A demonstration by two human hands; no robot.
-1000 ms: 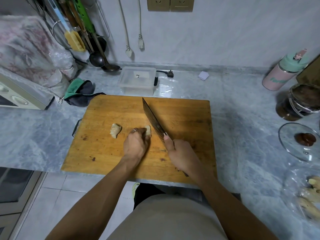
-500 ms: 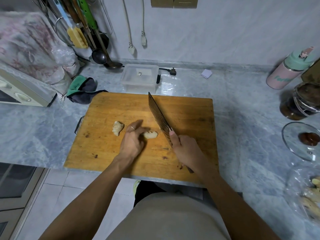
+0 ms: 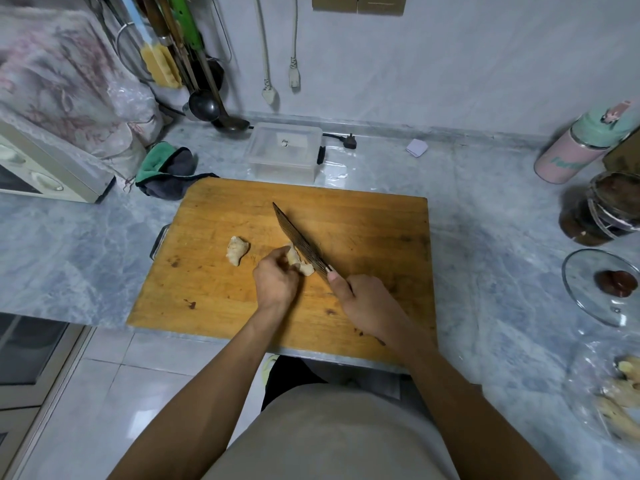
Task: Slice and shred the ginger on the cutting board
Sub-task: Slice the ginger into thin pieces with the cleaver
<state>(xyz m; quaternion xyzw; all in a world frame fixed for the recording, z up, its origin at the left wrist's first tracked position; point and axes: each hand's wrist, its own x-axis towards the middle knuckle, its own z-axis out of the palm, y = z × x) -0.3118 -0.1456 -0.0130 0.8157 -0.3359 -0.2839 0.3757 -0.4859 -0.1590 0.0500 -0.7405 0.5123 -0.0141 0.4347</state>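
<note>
A wooden cutting board (image 3: 363,230) lies on the marble counter. Two pale ginger pieces sit near its middle. My left hand (image 3: 275,280) grips the right ginger piece (image 3: 300,263) with curled fingers. The other ginger piece (image 3: 237,250) lies loose to the left. My right hand (image 3: 367,304) holds the handle of a dark cleaver (image 3: 300,244). Its blade rests edge-down against the right side of the held ginger, tip pointing away and to the left.
A clear plastic box (image 3: 284,151) stands behind the board, a green and grey cloth (image 3: 166,169) at its back left. A toaster oven (image 3: 45,171) stands far left. On the right: a pink bottle (image 3: 575,150), a dark jar (image 3: 601,213), a glass lid (image 3: 607,285), bagged ginger (image 3: 620,393).
My left hand went from flat fingers touching the ginger to curled fingers gripping it. The cleaver moved left until its blade met the held piece.
</note>
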